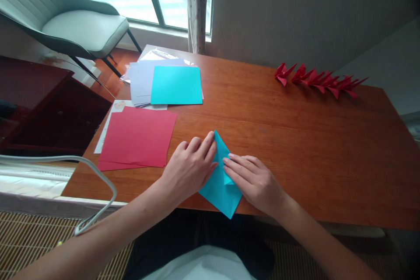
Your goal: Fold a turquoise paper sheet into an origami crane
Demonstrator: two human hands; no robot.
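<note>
Blue paper (219, 194): folded kite-like beneath both grips on the wooden surface (295, 148), its lower point over the near edge.
Left grip (190, 164): fingers on the paper near its top point — pinching or just pressing, cannot tell.
Right grip (257, 181): fingers laid straight over a small flap; thumb hidden, so a pinch cannot be ruled out.
Paper's feel: probably light, crisp, easily miscreased — best held by fingertips along folded edges.
Red sheets (138, 138): left of the left grip.
</note>
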